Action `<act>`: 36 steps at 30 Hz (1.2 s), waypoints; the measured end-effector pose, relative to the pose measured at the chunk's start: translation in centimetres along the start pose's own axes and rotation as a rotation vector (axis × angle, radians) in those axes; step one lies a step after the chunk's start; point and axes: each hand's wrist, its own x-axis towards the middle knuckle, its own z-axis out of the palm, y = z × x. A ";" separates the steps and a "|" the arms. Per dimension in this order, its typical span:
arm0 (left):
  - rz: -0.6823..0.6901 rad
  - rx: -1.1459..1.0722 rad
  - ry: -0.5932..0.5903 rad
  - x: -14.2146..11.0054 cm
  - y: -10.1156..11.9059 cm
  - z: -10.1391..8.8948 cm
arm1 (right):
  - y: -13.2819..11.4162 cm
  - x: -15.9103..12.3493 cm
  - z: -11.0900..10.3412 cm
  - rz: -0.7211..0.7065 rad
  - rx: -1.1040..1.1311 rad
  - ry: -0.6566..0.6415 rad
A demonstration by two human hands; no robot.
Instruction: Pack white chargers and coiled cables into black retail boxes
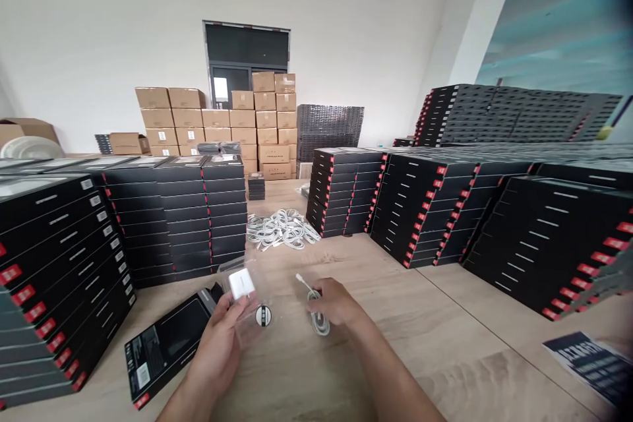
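My left hand is closed on a clear plastic tray in which a white charger sits. A round black-and-white sticker shows at the tray's lower right. My right hand grips a coiled white cable, its plug end sticking out to the upper left. Beneath and beside my left forearm, an opened black box lies on the wooden table. A pile of white cables rests beyond both hands.
Stacks of black boxes with red corners stand on the left and right. A small dark stack is behind the cables. Brown cartons rise at the back wall. A printed dark sheet lies at the right.
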 end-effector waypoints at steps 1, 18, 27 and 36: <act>0.024 -0.019 0.003 0.0 -0.1 0.0 | -0.2 -0.2 0.4 -0.021 0.026 -0.015; 0.215 -0.060 -0.103 -0.1 -0.7 0.0 | -4.6 -4.8 9.0 -0.588 0.110 0.218; 0.257 0.073 -0.121 0.0 0.6 -0.1 | -3.6 -3.3 7.1 -0.208 0.629 -0.276; 0.418 0.345 0.084 0.2 0.2 0.2 | -4.1 -4.3 8.8 -0.431 0.206 -0.081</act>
